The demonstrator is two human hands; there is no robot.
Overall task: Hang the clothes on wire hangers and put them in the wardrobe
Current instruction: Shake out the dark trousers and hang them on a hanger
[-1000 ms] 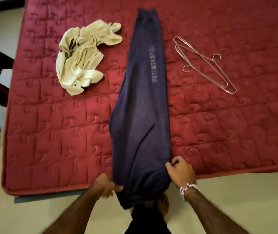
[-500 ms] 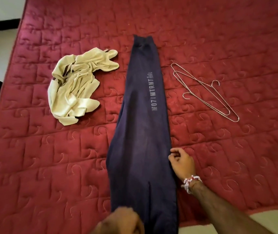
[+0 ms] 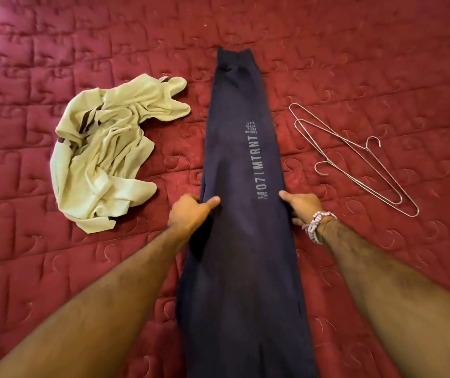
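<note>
Folding stage, before hanging: the left hand (image 3: 191,211) and right hand (image 3: 300,205) each pinch an opposite long edge of the trousers (image 3: 240,159) at mid-length, thumb on top and fingers tucked beneath. The trousers lie flat on the bed (image 3: 382,50), stretching ahead of and back past both hands. The next move probably calls for lifting this middle to fold the trousers in half, then reaching for the hangers (image 3: 354,159) just beyond and outside the right hand; a crumpled cream garment (image 3: 103,154) waits outside the left hand.
</note>
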